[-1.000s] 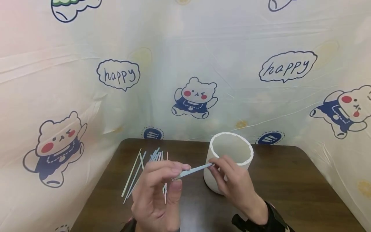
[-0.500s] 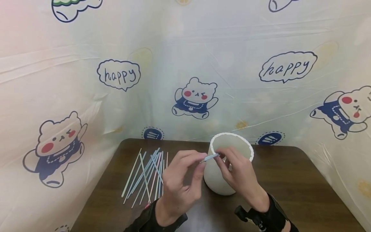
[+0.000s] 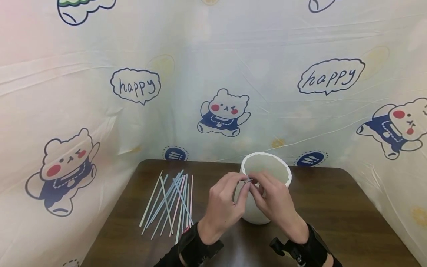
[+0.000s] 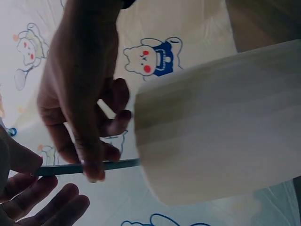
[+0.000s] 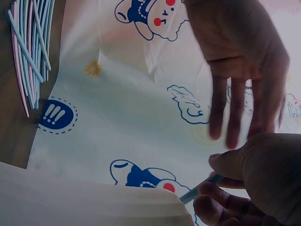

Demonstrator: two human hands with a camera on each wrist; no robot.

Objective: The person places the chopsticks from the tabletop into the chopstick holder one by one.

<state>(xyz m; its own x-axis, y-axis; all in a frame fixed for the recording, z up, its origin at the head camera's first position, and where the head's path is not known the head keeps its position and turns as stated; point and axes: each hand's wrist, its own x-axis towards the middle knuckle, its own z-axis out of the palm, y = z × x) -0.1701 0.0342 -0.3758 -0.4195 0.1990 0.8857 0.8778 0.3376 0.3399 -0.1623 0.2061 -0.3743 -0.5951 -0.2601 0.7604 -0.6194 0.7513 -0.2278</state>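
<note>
Both hands meet in front of the white round container [image 3: 257, 213]. A thin light-blue paper strip [image 4: 66, 169] runs between the fingertips. In the left wrist view the left hand [image 3: 221, 205] pinches one end between thumb and fingers, and the right hand [image 3: 277, 200] pinches it farther along. Beyond the right fingers, the strip's free length [image 5: 190, 194] reaches the container's rim; whether it touches there I cannot tell. In the head view the fingertips hide nearly all of the strip.
Several loose pastel strips [image 3: 166, 204], blue, green and pink, lie in a heap on the left of the dark wooden table [image 3: 333, 211]. A printed curtain [image 3: 280, 115] with bears encloses the table's back and sides.
My left hand has moved right and slightly up along the strip until its fingertips meet the right hand's, uncovering the heap of strips. The right hand has shifted slightly up.
</note>
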